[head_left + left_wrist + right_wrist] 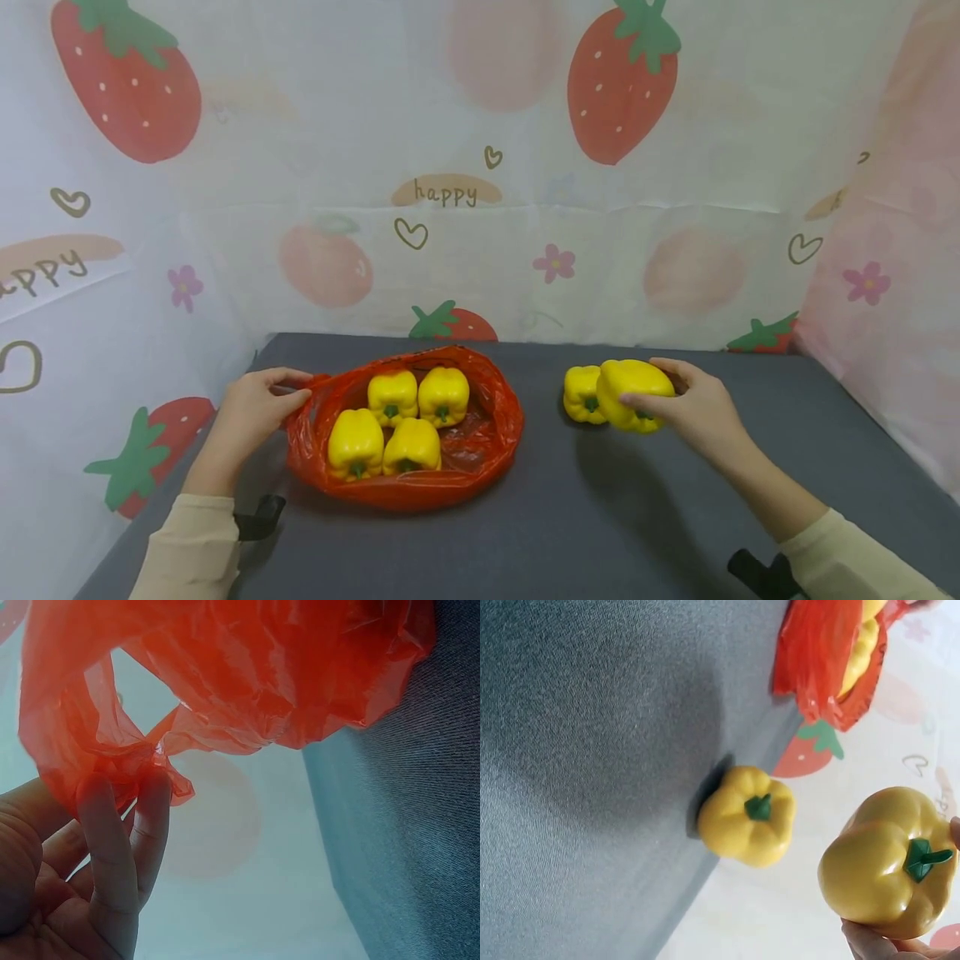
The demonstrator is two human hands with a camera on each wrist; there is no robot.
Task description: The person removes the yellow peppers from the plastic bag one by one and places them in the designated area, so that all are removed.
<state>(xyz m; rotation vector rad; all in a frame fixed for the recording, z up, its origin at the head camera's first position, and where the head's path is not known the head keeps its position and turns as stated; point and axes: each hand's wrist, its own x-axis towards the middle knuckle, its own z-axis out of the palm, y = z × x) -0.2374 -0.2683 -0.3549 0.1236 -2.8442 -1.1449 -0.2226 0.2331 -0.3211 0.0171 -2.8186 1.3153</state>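
A red plastic bag (pixel 480 487) lies spread wide at the mouth on the dark table, with several yellow bell peppers (pixel 356 444) inside. At its left rim my left hand (pixel 253 415) pinches the plastic; in the left wrist view the fingertips (pixel 154 787) press into the crumpled red film. My right hand (pixel 701 408) grips a yellow bell pepper (pixel 633 392) above the table, thumb on the near side. In the right wrist view this held pepper (pixel 885 862) shows its green stem. Another yellow bell pepper (pixel 581 392) sits on the table just behind and left of it.
The dark grey table (pixel 540 533) ends at a white curtain (pixel 525 275) printed with strawberries, hearts and flowers. The curtain also runs down the left side, and a pinkish stretch hangs at the right. Black straps with small devices are on both wrists.
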